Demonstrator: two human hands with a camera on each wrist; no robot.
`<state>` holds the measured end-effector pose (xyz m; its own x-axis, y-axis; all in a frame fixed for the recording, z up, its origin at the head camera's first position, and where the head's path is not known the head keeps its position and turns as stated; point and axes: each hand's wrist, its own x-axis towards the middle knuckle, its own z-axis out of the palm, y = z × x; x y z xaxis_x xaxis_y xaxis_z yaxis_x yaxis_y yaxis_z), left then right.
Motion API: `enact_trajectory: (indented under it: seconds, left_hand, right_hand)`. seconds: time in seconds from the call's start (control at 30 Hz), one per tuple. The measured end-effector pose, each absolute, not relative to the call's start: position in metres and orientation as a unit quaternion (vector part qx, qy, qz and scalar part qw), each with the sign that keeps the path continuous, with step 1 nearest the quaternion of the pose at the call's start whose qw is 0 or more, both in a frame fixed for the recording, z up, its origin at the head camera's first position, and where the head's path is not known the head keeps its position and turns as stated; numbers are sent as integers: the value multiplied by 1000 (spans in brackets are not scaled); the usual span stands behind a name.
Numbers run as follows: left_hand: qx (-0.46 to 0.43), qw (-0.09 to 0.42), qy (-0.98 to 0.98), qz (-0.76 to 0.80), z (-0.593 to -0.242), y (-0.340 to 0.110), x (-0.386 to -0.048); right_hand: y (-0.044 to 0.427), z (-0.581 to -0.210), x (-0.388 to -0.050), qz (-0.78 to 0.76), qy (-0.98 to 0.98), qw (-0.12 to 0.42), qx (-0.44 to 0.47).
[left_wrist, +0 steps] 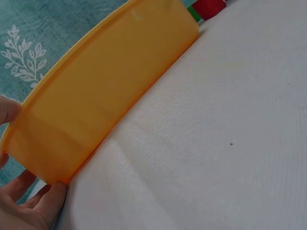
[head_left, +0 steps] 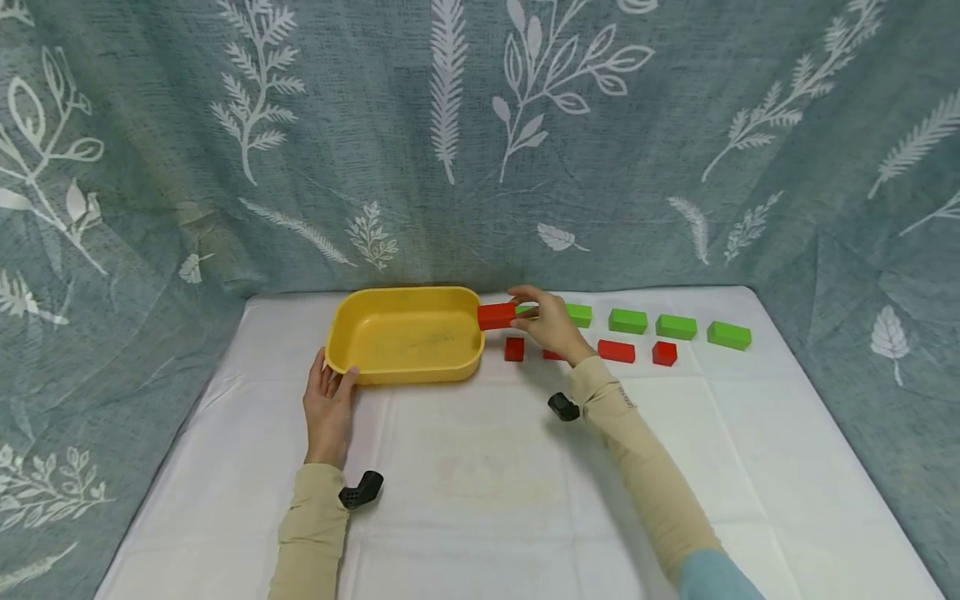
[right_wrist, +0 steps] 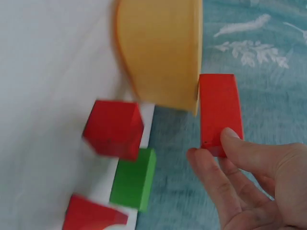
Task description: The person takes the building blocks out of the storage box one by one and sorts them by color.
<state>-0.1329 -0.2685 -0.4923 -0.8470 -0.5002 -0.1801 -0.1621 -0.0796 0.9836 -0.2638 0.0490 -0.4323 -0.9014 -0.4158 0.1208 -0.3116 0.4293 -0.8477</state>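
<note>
A yellow plastic tub (head_left: 405,377) stands toward the back left of the table. My left hand (head_left: 328,417) grips its near left corner, with a thumb by the rim and fingers along the outer wall. The left wrist view shows those fingertips low on the tub's wall (left_wrist: 100,91). My right hand (head_left: 551,325) pinches a red block (head_left: 496,317) by one end, between thumb and fingers. That block is raised level with the tub's right rim, its free end pointing left at it, as the right wrist view also shows (right_wrist: 220,110).
Several green blocks (head_left: 627,322) form a back row right of the tub. Before them lies a row of red blocks (head_left: 617,351), one partly behind my right forearm. A white cloth (head_left: 480,475) covers the table; a leafy grey-green curtain (head_left: 405,150) hangs behind.
</note>
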Motion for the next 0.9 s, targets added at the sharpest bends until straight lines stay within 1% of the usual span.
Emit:
enact_trajectory:
  seconds: [0.2, 0.33, 0.53, 0.7, 0.9]
  left_hand:
    - [246, 126, -667, -692, -494, -270, -134]
    - [246, 125, -665, -694, -496, -270, -134]
    - [242, 127, -667, -693, -494, -270, -134]
    - [241, 131, -668, -692, -493, -269, -134]
    - [236, 132, -667, -694, -494, -269, -133]
  right_hand:
    - [71, -438, -261, -496, 838, 52, -222]
    - [88, -442, -260, -508, 837, 63, -195]
    - [118, -443, -259, -504, 845, 65, -165]
    - [144, -441, -255, -490, 856, 60, -154]
    - [175, -443, -250, -471, 870, 37, -144]
